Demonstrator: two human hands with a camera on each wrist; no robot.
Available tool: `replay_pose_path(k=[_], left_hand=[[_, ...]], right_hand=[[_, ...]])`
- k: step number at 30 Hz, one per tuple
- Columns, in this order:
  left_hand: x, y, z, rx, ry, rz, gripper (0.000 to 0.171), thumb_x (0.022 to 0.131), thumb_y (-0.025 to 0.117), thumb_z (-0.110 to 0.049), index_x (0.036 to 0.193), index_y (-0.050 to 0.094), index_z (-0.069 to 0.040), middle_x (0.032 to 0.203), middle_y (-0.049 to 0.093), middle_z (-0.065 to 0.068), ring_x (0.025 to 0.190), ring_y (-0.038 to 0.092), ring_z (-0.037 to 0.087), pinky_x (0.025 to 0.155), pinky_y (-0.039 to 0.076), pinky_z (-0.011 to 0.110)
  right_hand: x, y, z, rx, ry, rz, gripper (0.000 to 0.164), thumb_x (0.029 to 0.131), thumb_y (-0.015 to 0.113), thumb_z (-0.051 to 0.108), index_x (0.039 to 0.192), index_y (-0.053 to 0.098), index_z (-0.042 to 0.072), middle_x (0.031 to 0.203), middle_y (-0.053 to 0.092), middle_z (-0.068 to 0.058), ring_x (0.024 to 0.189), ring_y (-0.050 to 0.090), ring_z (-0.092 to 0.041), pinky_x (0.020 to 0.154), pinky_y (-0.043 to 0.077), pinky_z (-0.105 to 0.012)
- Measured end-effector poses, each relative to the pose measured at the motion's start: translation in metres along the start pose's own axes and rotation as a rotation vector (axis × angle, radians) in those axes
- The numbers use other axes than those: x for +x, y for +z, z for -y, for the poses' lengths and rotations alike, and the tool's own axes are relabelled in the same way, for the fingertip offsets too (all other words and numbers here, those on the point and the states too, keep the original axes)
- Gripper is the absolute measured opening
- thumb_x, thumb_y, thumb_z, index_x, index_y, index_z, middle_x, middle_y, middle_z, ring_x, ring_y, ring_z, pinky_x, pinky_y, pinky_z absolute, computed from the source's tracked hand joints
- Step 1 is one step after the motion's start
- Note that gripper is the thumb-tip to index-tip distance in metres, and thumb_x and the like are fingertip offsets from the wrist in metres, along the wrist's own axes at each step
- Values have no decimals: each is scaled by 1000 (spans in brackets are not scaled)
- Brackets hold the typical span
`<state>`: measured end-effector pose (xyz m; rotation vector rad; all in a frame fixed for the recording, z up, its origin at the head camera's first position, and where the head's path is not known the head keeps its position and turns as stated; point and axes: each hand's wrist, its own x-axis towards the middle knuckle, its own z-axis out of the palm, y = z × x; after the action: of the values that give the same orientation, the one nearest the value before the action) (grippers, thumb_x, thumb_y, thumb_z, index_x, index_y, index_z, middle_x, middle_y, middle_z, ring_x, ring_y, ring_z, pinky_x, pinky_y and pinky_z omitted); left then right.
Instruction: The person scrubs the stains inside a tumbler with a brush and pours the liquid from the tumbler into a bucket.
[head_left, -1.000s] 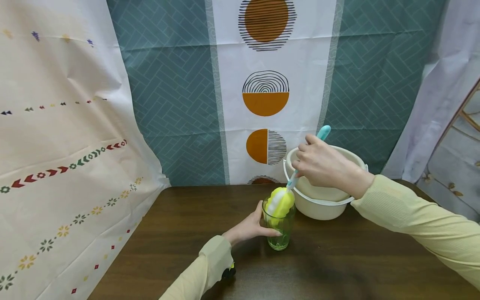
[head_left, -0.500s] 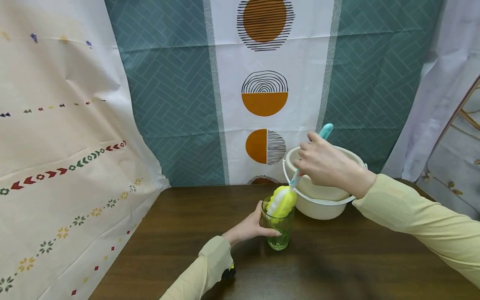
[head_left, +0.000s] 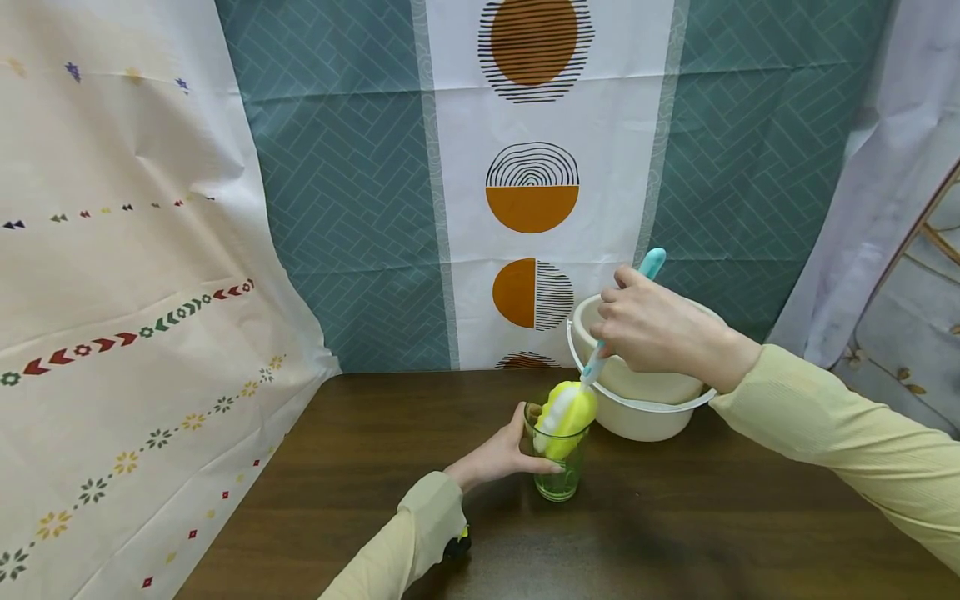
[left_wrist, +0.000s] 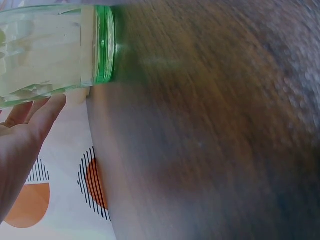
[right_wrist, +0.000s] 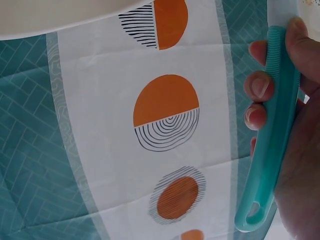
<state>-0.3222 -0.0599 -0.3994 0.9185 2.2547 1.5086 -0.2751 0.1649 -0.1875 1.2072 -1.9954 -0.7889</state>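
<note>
A green-tinted drinking glass (head_left: pixel 558 482) stands upright on the brown table. My left hand (head_left: pixel 497 457) holds it from the left, thumb in front; in the left wrist view the glass's thick base (left_wrist: pixel 104 45) meets the table. My right hand (head_left: pixel 663 329) grips the turquoise handle (right_wrist: pixel 277 120) of a sponge bottle brush, fingers curled round it. The brush leans to the right, and its yellow and white sponge head (head_left: pixel 570 408) sits partly inside the glass, its upper part above the rim.
Behind the right hand stands a cream bucket (head_left: pixel 645 421) with a white handle, another cream vessel inside it. A patterned cloth (head_left: pixel 352 208) hangs at the table's back edge. Pale cloth (head_left: pixel 150 333) borders the left side. A small black object (head_left: pixel 457 546) lies by the left sleeve.
The sponge head has shifted slightly right and a little lower at the glass mouth, the right hand moving slightly right with it. The left hand and glass hold still.
</note>
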Motion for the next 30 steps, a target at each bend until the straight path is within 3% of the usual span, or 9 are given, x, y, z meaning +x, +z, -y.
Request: replay_pose_path(k=[14,21,30], left_hand=[[-1,1,-1,-14,0,-1,79,73,76,-29,128,22,-14,114,44,0,102,48,12,87,36,32],[-2,1,-1,8,-38,-13,82,73,76,-30,131,19,-15,121,37,-3,107,43,12,90,33,34],[0,1,-2,13,-11,-15,79,72,76,-29,127,22,-16,119,40,-4,109,41,12,92,31,35]], right_hand=[[0,5,0,-15,-3,-18,35,77,68,32,61,46,10,53,35,0,55,35,-19,63,28,-35],[-1,9,2,-7,15,-35,36,78,68,31,60,45,10,52,32,0,54,33,-18,62,27,-34],[-2,11,3,-3,27,-34,38,78,69,30,59,43,10,52,30,0,54,32,-18,62,27,-33]])
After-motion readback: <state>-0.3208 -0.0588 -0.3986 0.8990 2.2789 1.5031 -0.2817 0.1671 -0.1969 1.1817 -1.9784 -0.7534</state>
